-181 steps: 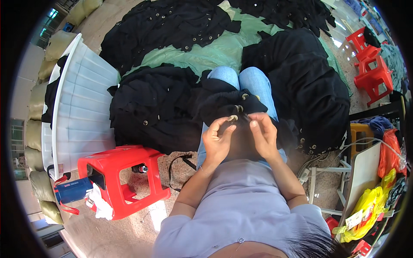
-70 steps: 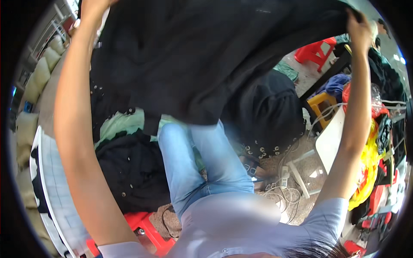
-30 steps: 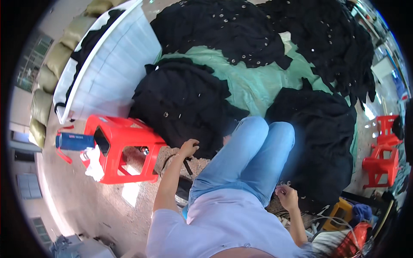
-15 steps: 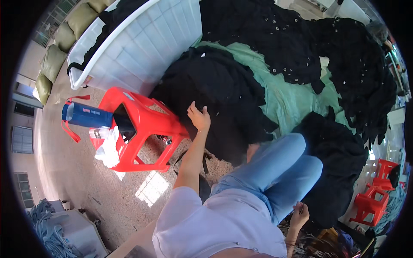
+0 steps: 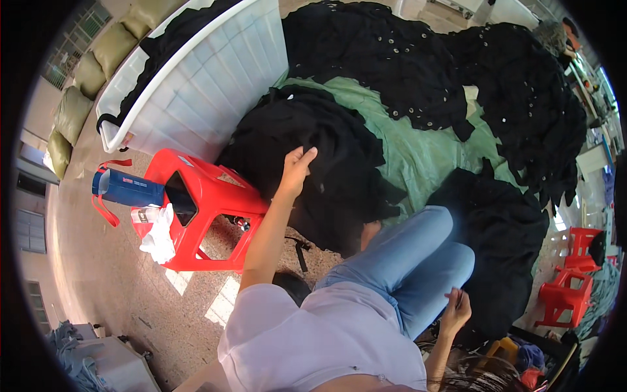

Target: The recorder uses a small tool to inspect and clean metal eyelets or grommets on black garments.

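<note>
A heap of black cloth (image 5: 326,176) lies on the floor in front of me. Over its near left part, my left hand (image 5: 298,168) has its thumb and fingers pinched together on the black cloth. Down by my right thigh, my right hand (image 5: 455,312) is closed with its fingers curled. A small dark thing seems to be in it, too small and hidden to name. Beside my right knee lies a second heap of black cloth (image 5: 499,228).
A red plastic stool (image 5: 219,209) at left bears a blue bottle (image 5: 134,188), a dark phone (image 5: 181,198) and white tissue (image 5: 158,238). Behind it stands a white bin (image 5: 209,85). Green sheeting (image 5: 424,163) lies under black pieces with metal rings (image 5: 385,65). Red stools (image 5: 567,297) stand far right.
My left hand has gone from loosely spread fingers to a pinch on the black cloth and has risen slightly. My right hand has risen a little. The whole view has shifted slightly.
</note>
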The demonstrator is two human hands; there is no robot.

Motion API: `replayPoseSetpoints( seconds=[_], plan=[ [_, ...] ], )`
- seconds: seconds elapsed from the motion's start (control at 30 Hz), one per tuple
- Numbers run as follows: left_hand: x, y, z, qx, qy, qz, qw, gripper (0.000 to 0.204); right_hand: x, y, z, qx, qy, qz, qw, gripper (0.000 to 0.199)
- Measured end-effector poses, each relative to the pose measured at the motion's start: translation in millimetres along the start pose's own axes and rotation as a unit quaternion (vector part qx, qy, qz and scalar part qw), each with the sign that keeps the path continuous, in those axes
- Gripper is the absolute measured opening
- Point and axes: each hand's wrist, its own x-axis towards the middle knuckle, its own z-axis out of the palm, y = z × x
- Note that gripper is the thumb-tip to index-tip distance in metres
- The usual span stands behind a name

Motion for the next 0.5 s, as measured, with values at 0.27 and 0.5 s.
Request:
replayPoseSetpoints(
  seconds=[0.27,0.5],
  plan=[
    [-97,134,80,-0.160,-0.043,0.201,0.965,0.010,52,-17,38,0.128,-0.106,-0.081,0.983,0.013],
    [-174,273,184,-0.263,-0.179,0.344,0.883,0.027,63,-75,49,0.240,-0.223,-0.242,0.913,0.020]
  ],
)
